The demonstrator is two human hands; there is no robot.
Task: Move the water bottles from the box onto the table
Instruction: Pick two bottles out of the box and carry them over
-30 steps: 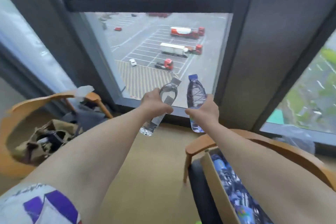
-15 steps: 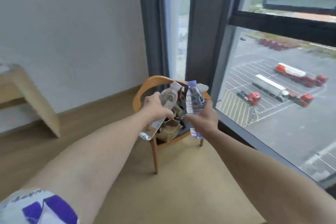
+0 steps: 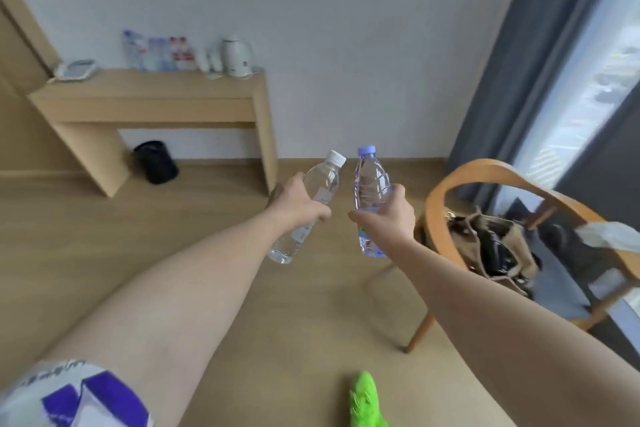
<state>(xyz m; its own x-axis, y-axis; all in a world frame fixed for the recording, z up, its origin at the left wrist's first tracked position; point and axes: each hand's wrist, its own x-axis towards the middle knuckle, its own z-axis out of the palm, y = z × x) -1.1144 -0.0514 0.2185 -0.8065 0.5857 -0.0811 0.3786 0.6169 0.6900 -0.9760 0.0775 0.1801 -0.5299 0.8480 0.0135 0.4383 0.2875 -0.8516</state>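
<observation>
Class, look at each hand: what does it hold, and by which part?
The left hand grips the white-capped bottle around its middle; the right hand grips the blue-capped bottle around its middle.

Clear glossy plastic bottles (image 3: 370, 184), matt pale wood table (image 3: 152, 94), wooden chair (image 3: 485, 173), wood-look floor (image 3: 104, 236)

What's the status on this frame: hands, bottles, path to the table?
Left hand grips white-capped bottle; right hand grips blue-capped bottle. Both airborne. Table ahead, bare floor between.
</observation>
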